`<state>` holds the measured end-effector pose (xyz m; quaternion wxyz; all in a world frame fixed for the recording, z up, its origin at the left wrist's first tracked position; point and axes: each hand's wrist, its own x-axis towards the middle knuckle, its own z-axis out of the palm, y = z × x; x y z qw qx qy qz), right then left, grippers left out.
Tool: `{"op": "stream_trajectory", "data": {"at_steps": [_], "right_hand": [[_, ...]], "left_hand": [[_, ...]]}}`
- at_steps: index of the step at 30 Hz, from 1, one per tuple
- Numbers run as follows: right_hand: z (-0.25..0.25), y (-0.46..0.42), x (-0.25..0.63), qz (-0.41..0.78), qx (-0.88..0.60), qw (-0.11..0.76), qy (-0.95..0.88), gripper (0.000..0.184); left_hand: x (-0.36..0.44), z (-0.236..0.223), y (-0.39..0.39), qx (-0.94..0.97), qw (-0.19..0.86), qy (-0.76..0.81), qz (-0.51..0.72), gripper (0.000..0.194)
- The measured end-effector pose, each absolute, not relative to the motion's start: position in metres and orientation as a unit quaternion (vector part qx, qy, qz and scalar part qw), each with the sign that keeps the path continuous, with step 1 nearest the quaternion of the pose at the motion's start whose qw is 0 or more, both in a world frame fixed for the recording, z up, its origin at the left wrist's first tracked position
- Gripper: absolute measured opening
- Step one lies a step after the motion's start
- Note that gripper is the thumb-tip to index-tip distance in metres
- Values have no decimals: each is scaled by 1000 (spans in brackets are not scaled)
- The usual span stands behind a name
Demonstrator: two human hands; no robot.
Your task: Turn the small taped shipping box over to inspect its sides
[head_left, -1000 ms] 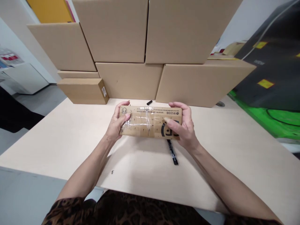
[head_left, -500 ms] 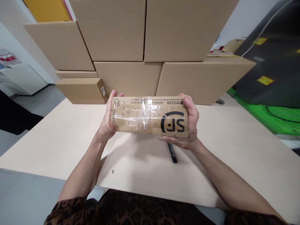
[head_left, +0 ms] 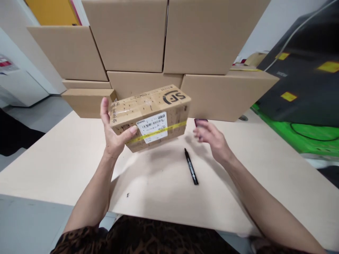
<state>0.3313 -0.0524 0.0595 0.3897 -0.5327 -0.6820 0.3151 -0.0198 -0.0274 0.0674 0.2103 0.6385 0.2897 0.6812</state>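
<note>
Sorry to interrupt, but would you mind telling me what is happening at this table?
A person holds a taped cardboard parcel in the left hand, lifted off the table and tilted, its white barcode label facing the camera. The right hand is off the parcel, open, hovering above the table near a small dark object. A black marker lies on the table between the arms. Plain cartons are stacked behind.

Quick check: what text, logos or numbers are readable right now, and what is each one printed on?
"SF" logo: top face of the small box held in the left hand.
White barcode label on the box's front: too small to read.
Print on the box end by the left hand: blurred, unreadable.
Black marker on the table: no readable print.
</note>
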Motion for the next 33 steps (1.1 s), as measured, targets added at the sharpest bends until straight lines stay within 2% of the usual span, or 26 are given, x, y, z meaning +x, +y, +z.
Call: {"op": "stream_trajectory", "data": {"at_steps": [2,4,5,7,11,15,18,20,22,25,29,33], "right_hand": [[61,-70,331,319,-572,195,-730,57],[60,-86,323,249,-609,8,-753,47],[59,-91,318,221,-614,-47,-757,45],[55,-92,308,192,-615,-88,-760,41],[46,-54,300,178,-644,-32,-743,37],[40,1,307,171,-672,45,-719,39],[40,23,312,196,-636,137,-734,40],[41,24,312,223,-594,205,-745,57],[43,17,311,299,-520,292,-744,78],[46,1,307,448,-380,402,-702,93],[53,-16,304,524,-321,411,-673,108],[56,-26,303,488,-317,428,-691,107]], "left_hand": [[-21,68,-26,618,195,295,702,121],[-22,65,-22,620,173,295,707,126],[-22,62,-20,625,164,293,705,130],[-22,56,-15,637,153,288,699,135],[-18,51,-14,635,172,291,695,137],[-8,55,-24,581,259,319,703,131],[-2,57,-28,535,323,318,713,124],[0,57,-29,509,362,313,716,116],[1,57,-30,478,414,311,709,105],[1,57,-31,435,487,314,689,94],[2,56,-33,427,510,318,676,93],[5,50,-31,452,498,331,662,100]]}}
